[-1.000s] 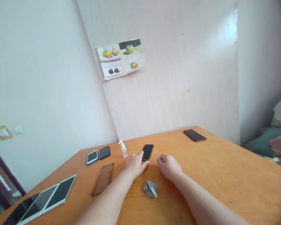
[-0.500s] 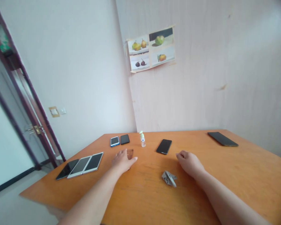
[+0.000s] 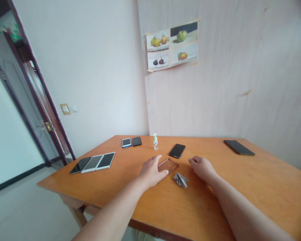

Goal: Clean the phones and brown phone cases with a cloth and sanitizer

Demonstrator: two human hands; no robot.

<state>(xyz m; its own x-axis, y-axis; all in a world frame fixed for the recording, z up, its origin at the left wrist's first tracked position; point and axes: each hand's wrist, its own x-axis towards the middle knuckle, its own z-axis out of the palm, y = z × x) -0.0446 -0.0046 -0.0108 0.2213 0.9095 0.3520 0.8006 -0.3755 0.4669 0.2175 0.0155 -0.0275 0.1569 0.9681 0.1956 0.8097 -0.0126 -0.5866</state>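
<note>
My left hand (image 3: 152,171) has its thumb and fingers around the near end of a clear, brownish phone case (image 3: 171,164), low over the wooden table (image 3: 110,187). The thumb lies along the case's near edge; the palm hides its left end. To the right, my right hand (image 3: 202,167) rests on the table with its fingers curled in, and nothing shows in them. A crumpled grey cloth (image 3: 180,180) lies between the two hands. Just beyond the case is a black smartphone (image 3: 177,151), lying flat with its screen up.
A small pump bottle (image 3: 155,142) stands near the back edge. Behind left lie a blue-edged phone (image 3: 126,143) and a dark phone (image 3: 137,141). A black tablet (image 3: 82,165) and two white-framed tablets (image 3: 105,161) line the left side. Another dark tablet (image 3: 239,147) lies far right.
My left hand has moved right, and the phone case has come along with it toward the cloth and black phone. My right hand stays closed in place. The view has shifted slightly.
</note>
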